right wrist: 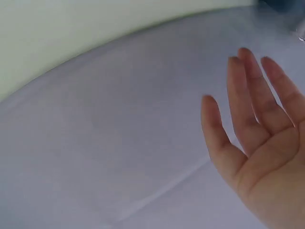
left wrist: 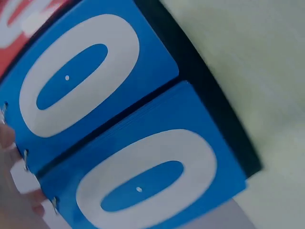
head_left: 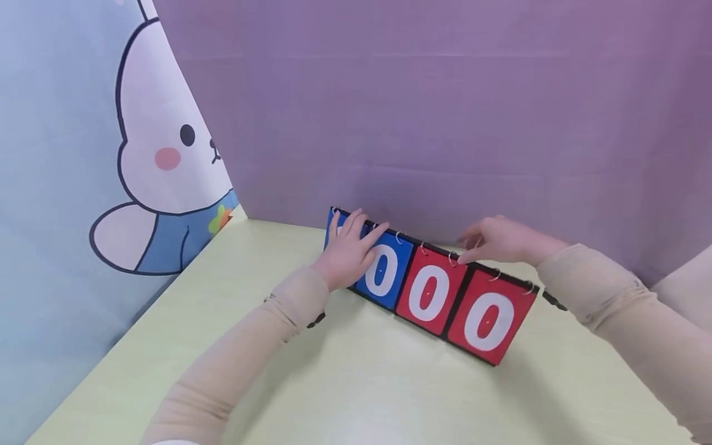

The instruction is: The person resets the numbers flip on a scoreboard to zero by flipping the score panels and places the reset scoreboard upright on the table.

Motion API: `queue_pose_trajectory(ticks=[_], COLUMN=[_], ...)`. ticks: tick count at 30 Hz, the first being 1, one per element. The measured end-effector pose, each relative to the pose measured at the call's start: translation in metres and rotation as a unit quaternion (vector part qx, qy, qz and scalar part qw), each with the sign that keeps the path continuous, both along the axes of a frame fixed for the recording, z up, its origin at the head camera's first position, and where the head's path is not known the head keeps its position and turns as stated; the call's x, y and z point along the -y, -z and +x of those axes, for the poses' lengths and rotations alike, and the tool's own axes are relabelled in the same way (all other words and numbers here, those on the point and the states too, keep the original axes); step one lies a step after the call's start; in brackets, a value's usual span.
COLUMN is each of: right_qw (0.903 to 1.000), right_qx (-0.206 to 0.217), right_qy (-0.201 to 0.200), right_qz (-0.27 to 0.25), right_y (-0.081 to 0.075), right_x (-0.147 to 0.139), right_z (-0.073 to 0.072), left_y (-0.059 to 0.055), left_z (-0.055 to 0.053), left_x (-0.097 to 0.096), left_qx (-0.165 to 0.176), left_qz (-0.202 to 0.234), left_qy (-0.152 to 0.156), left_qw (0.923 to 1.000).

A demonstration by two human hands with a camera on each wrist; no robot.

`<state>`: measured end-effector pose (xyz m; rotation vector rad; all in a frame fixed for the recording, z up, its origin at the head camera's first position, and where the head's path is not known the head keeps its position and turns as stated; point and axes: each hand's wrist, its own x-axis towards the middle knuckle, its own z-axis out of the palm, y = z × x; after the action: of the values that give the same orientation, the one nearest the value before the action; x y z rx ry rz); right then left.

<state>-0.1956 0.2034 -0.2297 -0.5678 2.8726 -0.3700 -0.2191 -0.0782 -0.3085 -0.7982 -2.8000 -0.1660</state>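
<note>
A flip scoreboard (head_left: 428, 292) with blue and red cards, each visible digit a 0, leans at an angle on the table. My left hand (head_left: 346, 256) lies over its left end, spread fingers touching the top edge and partly covering the leftmost blue card. In the left wrist view, two blue cards (left wrist: 190, 107) fill much of the picture, with fingertips (left wrist: 6, 137) beside the metal rings. Close to the top edge above the red cards is my right hand (head_left: 497, 240). The right wrist view shows that hand (right wrist: 271, 157) with fingers apart and nothing in the palm.
The pale yellow table (head_left: 356, 389) extends in front of the scoreboard. A purple cloth backdrop (head_left: 423, 111) rises just behind it. At the left hangs a light blue cloth (head_left: 50, 185) printed with a cartoon rabbit (head_left: 161, 117).
</note>
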Motion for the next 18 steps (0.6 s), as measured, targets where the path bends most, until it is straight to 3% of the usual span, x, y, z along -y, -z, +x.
queue_pose_trajectory(ticks=[4,6,9,11,14,17,18], right_qw=[0.9985,0.997,0.9941,0.9907,0.9835,0.9718,0.9672], right_qx=[-0.036,-0.043,-0.048,-0.042,-0.005,0.048,0.063], right_qy=[0.041,0.063,0.097,0.129,0.179,0.219,0.226], right_qz=[0.009,0.013,0.007,-0.002,-0.026,-0.073,-0.097], right_y=[0.003,0.006,0.018,0.026,0.036,0.045,0.047], right_x=[-0.01,-0.018,-0.037,-0.05,-0.066,-0.072,-0.072], right_z=[-0.009,-0.008,0.004,0.012,0.021,0.024,0.023], left_y=[-0.007,-0.012,-0.02,-0.024,-0.024,-0.02,-0.018], left_z=[0.01,0.012,0.01,0.005,-0.006,-0.017,-0.021], left_x=[0.0,0.004,0.015,0.027,0.045,0.057,0.06], left_qx=[-0.005,0.004,0.023,0.031,0.054,0.123,0.155], left_qz=[-0.034,-0.037,0.018,0.08,0.162,0.206,0.223], left_qy=[-0.013,0.0,0.012,-0.005,-0.076,-0.143,-0.159], left_qw=[0.9993,0.9993,0.9995,0.9963,0.9824,0.9603,0.9492])
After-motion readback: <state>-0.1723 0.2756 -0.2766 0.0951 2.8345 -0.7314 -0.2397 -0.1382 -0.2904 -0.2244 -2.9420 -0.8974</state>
